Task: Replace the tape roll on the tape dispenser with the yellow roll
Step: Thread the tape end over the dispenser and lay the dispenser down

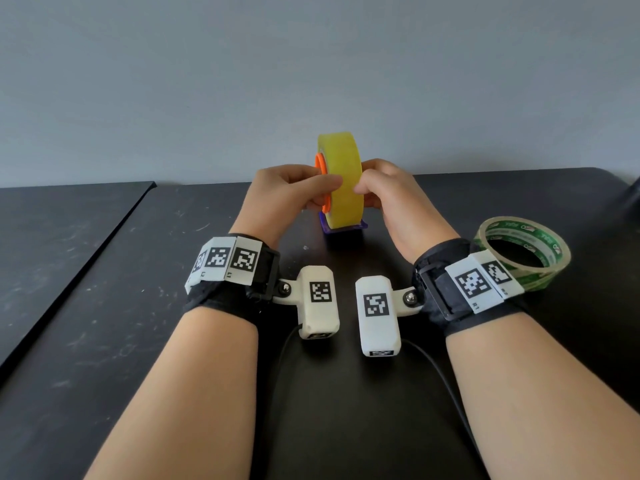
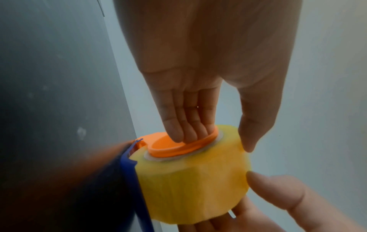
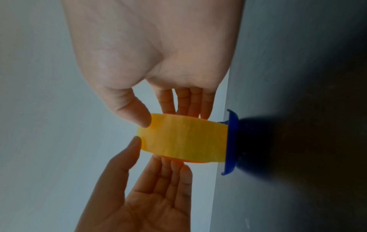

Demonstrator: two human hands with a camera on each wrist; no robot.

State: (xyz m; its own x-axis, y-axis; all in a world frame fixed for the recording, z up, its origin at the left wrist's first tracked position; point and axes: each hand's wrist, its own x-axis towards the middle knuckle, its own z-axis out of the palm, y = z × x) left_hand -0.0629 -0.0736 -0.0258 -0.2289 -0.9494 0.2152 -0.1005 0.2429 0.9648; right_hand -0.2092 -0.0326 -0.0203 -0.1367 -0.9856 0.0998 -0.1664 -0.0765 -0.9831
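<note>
The yellow roll (image 1: 341,174) stands upright on edge with an orange hub (image 1: 321,174) in its core, over the blue dispenser (image 1: 346,229) on the black table (image 1: 104,306). My left hand (image 1: 327,194) holds it from the left: its fingers (image 2: 184,135) press on the orange hub (image 2: 174,147) and the thumb lies on the yellow roll (image 2: 190,185). My right hand (image 1: 367,192) pinches the yellow roll (image 3: 184,139) from the right, thumb on the rim, fingers (image 3: 190,106) on the far face. The blue dispenser (image 3: 231,141) touches the roll's lower edge.
A clear tape roll with green print (image 1: 550,268) lies flat on the table just right of my right wrist. A seam in the table surface runs along the left. A grey wall stands close behind the dispenser.
</note>
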